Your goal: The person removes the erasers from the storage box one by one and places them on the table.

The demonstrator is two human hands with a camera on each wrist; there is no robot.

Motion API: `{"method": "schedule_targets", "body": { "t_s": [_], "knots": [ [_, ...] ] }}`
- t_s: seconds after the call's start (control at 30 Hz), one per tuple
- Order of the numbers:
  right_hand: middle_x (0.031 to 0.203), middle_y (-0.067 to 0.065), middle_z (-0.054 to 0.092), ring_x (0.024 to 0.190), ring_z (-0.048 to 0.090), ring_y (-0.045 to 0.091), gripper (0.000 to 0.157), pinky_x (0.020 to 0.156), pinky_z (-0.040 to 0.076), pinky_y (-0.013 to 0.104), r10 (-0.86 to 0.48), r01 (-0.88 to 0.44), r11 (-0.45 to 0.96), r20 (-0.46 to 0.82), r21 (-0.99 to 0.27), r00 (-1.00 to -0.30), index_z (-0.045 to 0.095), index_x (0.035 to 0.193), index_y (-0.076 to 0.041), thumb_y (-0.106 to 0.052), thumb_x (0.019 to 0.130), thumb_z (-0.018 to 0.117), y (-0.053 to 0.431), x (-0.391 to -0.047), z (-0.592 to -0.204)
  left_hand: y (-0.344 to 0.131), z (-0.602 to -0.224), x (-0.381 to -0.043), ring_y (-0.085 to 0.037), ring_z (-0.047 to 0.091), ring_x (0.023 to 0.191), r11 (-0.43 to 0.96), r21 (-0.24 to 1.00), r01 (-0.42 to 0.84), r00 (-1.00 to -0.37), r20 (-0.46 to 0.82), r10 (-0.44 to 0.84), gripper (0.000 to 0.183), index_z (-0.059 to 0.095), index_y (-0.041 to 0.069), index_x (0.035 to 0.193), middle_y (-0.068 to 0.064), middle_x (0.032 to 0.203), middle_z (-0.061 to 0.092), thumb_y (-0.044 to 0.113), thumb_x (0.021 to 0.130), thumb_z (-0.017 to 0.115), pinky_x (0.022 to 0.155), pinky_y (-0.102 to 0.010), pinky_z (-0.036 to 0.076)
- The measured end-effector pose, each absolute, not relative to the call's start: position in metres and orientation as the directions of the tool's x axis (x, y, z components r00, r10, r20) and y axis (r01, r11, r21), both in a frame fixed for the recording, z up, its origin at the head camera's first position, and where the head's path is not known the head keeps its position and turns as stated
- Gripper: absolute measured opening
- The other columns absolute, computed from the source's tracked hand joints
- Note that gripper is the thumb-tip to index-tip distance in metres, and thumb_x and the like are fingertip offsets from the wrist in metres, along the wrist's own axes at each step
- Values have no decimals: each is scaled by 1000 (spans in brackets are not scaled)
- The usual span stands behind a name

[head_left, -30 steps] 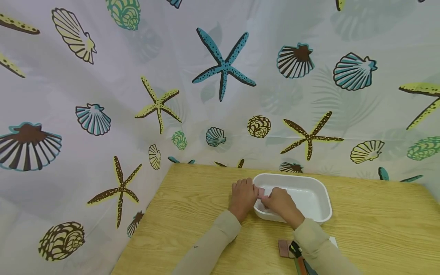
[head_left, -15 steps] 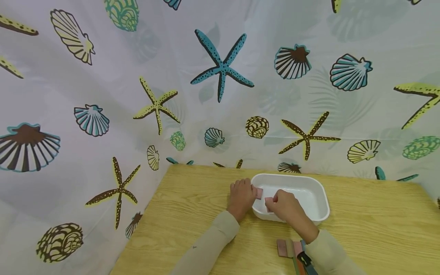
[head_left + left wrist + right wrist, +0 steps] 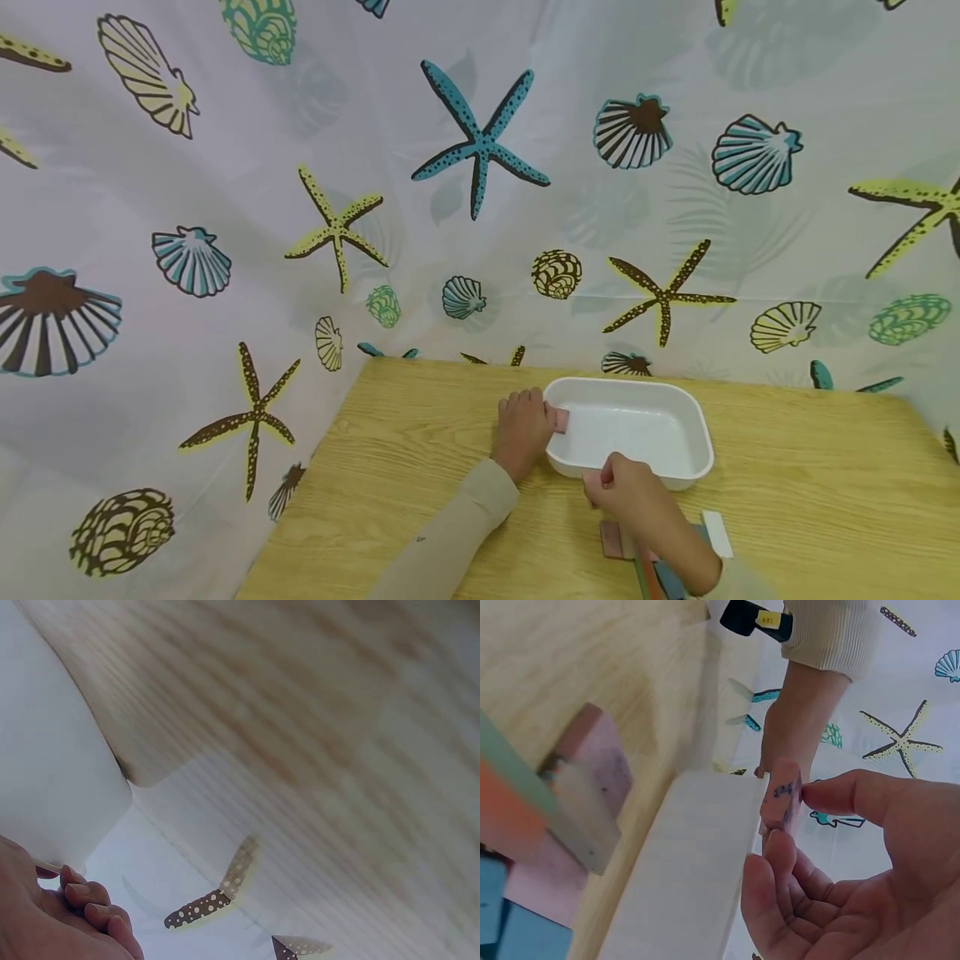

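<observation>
In the head view, a white plastic tub (image 3: pixel 630 429) stands on the wooden table. My left hand (image 3: pixel 523 429) grips its left rim, fingers curled over the outside, as the left wrist view also shows. A small pink piece (image 3: pixel 562 420) lies against the inner left wall beside that hand's thumb; whether the thumb presses it I cannot tell. Just outside the near rim, my right hand (image 3: pixel 633 492) pinches a pink block (image 3: pixel 781 796) between thumb and fingertips. Dark blue marks show on that block in the right wrist view.
Several coloured blocks and strips lie near the table's front, among them a brownish-pink block (image 3: pixel 611 540), a white strip (image 3: pixel 717 533) and a green strip (image 3: pixel 514 765). A patterned curtain (image 3: pixel 480 275) with shells and starfish hangs behind and to the left.
My right hand has drawn the pink block away from the other pink piece, out of the tub and over the near rim towards me. My left hand keeps its place at the rim.
</observation>
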State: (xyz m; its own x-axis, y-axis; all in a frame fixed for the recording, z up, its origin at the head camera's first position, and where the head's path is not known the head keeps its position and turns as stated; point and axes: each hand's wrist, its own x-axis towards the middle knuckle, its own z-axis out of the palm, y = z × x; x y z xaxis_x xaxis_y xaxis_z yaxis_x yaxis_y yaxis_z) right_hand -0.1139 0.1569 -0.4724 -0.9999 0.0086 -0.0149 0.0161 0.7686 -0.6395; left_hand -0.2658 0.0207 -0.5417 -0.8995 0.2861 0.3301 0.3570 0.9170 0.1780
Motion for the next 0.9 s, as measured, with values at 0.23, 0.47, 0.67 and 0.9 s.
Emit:
{"method": "schedule_targets", "body": {
  "t_s": [0.23, 0.47, 0.67, 0.9],
  "knots": [
    [63, 0, 48, 55, 43, 13, 19, 50, 37, 28, 16, 53, 779, -66, -625, -998, 53, 75, -8, -23, 82, 63, 161, -97, -480, 21, -545, -269, -20, 50, 83, 916, 189, 353, -907, 310, 285, 26, 55, 11, 93, -2, 85, 56, 31, 97, 38, 73, -35, 34],
    [62, 1, 48, 54, 44, 15, 24, 48, 37, 29, 37, 127, 760, -152, -638, -988, 52, 75, -8, -27, 86, 62, 164, -87, -485, 19, -542, -269, -20, 49, 77, 918, 200, 344, -912, 302, 276, 24, 53, 11, 90, -2, 80, 53, 30, 96, 40, 69, -33, 33],
    [63, 1, 49, 54, 44, 16, 26, 51, 37, 30, 30, 160, 772, -216, -615, -976, 51, 74, -9, -30, 87, 60, 163, -77, -494, 17, -537, -268, -20, 49, 76, 911, 213, 354, -908, 313, 279, 22, 54, 11, 89, -2, 79, 54, 29, 95, 43, 69, -34, 33],
    [63, 2, 45, 57, 44, 16, 27, 54, 36, 32, 34, 187, 807, -273, -560, -961, 46, 72, -10, -27, 83, 65, 162, -64, -505, 20, -538, -269, -20, 49, 79, 914, 206, 350, -914, 291, 284, 24, 53, 11, 91, -2, 81, 53, 31, 96, 40, 70, -34, 32]
  ]
}}
